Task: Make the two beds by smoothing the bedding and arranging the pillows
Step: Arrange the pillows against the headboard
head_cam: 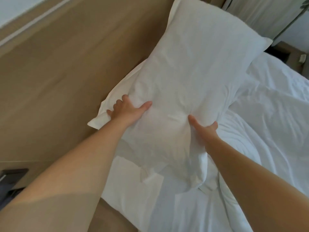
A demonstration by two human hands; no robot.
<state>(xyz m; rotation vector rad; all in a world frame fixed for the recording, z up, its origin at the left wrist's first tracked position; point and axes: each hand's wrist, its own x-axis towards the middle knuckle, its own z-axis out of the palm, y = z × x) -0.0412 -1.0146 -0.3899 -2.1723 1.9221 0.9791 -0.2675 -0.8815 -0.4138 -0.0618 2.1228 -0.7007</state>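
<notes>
A large white pillow (192, 67) lies at the head of the bed against the tan headboard (66, 64). My left hand (127, 109) grips the pillow's near left side, fingers sunk into the cloth and thumb spread across the top. My right hand (203, 129) grips its near right side, thumb on top and fingers curled under the edge. The pillow's near end is bunched between both hands. A second white pillow (133, 185) lies partly under it. The white duvet (267, 131) is creased across the bed.
A dark bedside table (291, 54) with a small white object stands beyond the bed at upper right, next to pale curtains (260, 15). A dark object (11, 178) sits at the lower left beside the headboard.
</notes>
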